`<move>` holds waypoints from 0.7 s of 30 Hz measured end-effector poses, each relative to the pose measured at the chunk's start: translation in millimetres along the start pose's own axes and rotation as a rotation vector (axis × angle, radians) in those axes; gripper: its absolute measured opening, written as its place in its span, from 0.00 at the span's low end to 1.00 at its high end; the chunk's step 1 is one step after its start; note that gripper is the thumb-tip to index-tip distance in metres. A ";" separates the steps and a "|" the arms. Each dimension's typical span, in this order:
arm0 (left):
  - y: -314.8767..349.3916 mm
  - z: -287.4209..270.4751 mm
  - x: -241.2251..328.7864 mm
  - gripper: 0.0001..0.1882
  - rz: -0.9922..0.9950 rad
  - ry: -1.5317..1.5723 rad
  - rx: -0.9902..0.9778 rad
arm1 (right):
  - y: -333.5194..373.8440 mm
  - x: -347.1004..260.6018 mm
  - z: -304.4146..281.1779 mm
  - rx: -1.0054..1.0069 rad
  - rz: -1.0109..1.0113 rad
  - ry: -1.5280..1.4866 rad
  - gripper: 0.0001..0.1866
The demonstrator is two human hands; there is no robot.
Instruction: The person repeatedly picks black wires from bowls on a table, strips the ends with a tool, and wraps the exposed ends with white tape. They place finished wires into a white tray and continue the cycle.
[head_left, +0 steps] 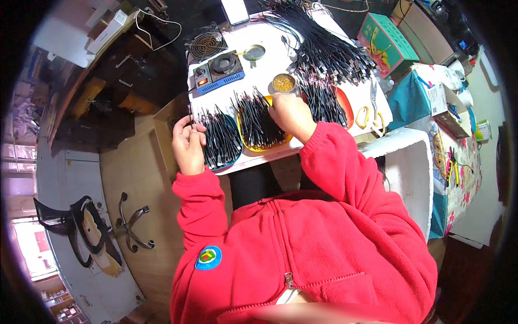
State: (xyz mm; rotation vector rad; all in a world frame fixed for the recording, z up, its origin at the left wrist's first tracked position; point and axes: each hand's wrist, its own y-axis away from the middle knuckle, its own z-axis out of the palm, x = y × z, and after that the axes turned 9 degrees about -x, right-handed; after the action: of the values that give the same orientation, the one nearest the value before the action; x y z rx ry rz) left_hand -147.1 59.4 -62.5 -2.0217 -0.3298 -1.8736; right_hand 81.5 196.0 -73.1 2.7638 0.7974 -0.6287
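My left hand [187,141] is closed around a thin black cable piece that sticks up by the left edge of the white table [280,59]. Beside it lies a blue plate [233,156] heaped with short black cables. My right hand [290,112] rests on the black cables piled in a yellow plate [270,144], fingers down among them; whether it grips any is hidden. A small round tin of yellowish paste [283,82] stands just above that hand. Further right is a red plate [345,105] with more black cables.
A blue soldering pot unit [218,73] and a small round fan [205,45] stand at the table's far left. A big heap of black cables [324,43] fills the back. Yellow-handled scissors [373,116] lie right. A green box [386,43] and an overturned chair [91,229] are nearby.
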 end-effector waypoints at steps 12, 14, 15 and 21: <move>41.1 81.6 65.2 0.07 -0.155 0.413 -0.264 | 53.9 -9.8 -30.3 0.118 -0.291 -0.559 0.10; 45.0 87.7 71.6 0.07 -0.151 0.403 -0.319 | 74.8 -12.1 -39.4 0.053 -0.310 -0.612 0.10; 46.2 89.8 73.9 0.06 -0.156 0.446 -0.324 | 83.7 -13.3 -43.9 0.009 -0.305 -0.692 0.09; 57.1 111.2 80.4 0.04 -0.072 0.602 -0.242 | 120.3 -17.5 -62.7 -0.046 -0.338 -0.809 0.08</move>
State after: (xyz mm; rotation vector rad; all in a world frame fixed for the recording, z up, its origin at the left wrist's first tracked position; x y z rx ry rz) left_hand -15.4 47.9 5.4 -1.4790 -0.0101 -2.5474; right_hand 155.3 106.2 -1.1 2.0230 1.0248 -1.6049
